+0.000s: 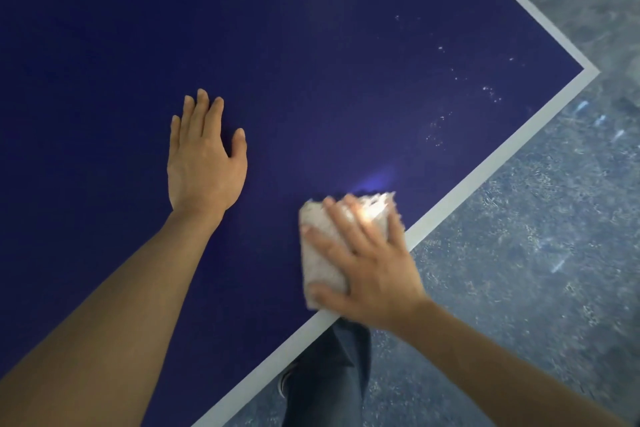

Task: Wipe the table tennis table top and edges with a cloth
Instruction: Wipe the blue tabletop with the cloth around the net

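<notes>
A: Where's the cloth [323, 253] sitting?

B: On the dark blue table top [311, 62], right by the near white edge line [485, 170], a little in from the corner. It's a white, fluffy, folded pad, blurred in the frame.

A: Which way does it run?

B: Its long axis goes roughly away from the person, tilted a touch toward the right, so its far end points up the table and its near end almost touches the white line.

A: And the right hand [370, 263]?

B: Laid flat on top of the cloth, fingers spread wide and straight, pressing it down. The thumb lies near the cloth's lower end, the fingertips reach toward its far end.

A: The left hand [204, 163]?

B: Palm down on the bare blue surface, well to the left of the cloth, fingers straight and close together, thumb out to the side. It holds nothing.

A: Anything else?

B: Pale specks [440, 132] scattered on the table toward the corner, a mottled grey floor [536, 253] beyond the edge, and a leg in dark trousers [329, 381] below the table edge
</notes>
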